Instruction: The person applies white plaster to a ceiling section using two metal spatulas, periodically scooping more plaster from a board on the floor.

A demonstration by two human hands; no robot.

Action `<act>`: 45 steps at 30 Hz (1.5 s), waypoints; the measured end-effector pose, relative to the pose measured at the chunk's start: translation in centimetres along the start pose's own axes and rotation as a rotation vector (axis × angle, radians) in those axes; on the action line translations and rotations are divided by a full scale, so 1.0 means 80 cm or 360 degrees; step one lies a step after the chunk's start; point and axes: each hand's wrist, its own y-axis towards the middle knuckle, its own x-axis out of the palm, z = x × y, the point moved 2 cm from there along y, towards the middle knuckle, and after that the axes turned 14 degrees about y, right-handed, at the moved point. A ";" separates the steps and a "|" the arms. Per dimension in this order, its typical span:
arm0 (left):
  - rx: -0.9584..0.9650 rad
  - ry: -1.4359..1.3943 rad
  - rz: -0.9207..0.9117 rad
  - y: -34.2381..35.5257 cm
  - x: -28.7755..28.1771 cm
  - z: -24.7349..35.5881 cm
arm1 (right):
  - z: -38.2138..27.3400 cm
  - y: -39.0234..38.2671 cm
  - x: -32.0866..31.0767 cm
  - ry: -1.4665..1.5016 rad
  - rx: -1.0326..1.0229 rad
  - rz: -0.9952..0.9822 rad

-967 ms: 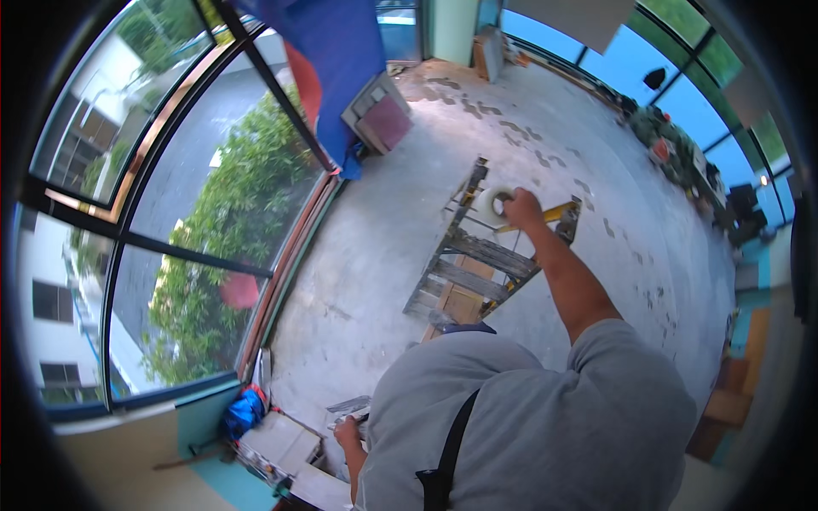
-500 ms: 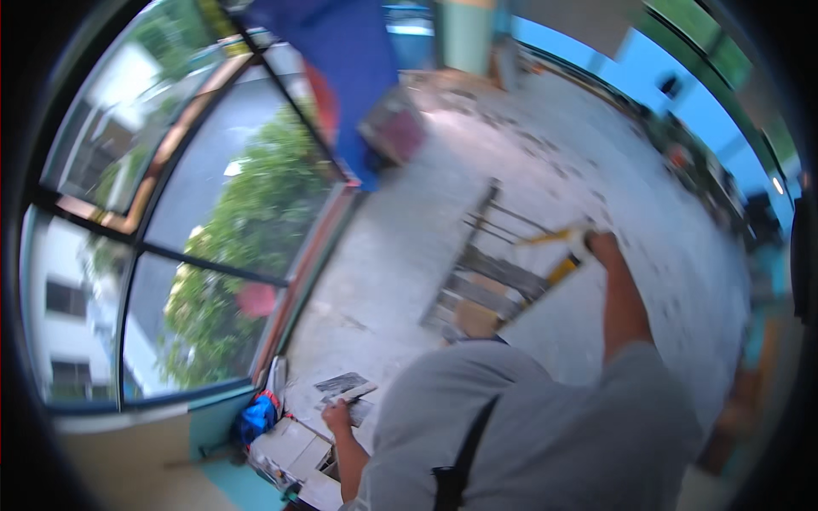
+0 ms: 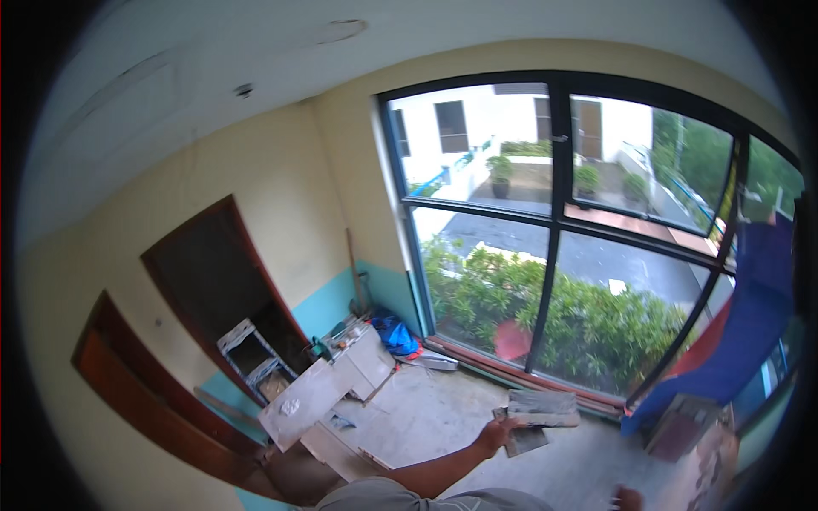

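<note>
My left hand (image 3: 494, 433) reaches in from the bottom and is closed on some flat grey rectangular plates (image 3: 545, 404), which look like metal trowels with worn, smeared faces. The plates overlap, and their handles are hidden by my fingers. Only a small blurred part of my right hand (image 3: 627, 499) shows at the bottom edge, so I cannot make out whether it holds anything. The grey floor (image 3: 417, 400) lies below both hands, and the window (image 3: 545, 255) stands beyond them.
Pale boards (image 3: 302, 400), a blue bag (image 3: 392, 336) and a small ladder (image 3: 243, 345) crowd the left wall near two doorways (image 3: 204, 289). A long blue sheet (image 3: 750, 315) hangs at the right, above a leaning panel (image 3: 677, 426).
My view has swung left and up from the floor and tall ladder to the window and doorways. My right hand, earlier holding a tape roll, has dropped mostly out of view.
</note>
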 end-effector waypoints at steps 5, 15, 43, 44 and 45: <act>-0.0088 -0.0753 0.0032 -0.018 0.031 0.076 | -0.111 -0.023 0.269 0.0244 -0.0200 -0.0978; 0.0807 0.0765 0.0903 -0.089 -0.067 0.067 | -0.237 -0.096 0.330 -0.0044 -0.0476 -0.1864; -0.0164 -0.0118 0.1494 -0.204 -0.205 -0.077 | -0.384 -0.225 0.313 0.0198 -0.0804 -0.3724; -0.0184 -0.0107 0.1494 -0.204 -0.203 -0.070 | -0.381 -0.228 0.315 0.0220 -0.0850 -0.3667; -0.0207 -0.0098 0.1498 -0.201 -0.204 -0.068 | -0.376 -0.229 0.317 0.0227 -0.1017 -0.3644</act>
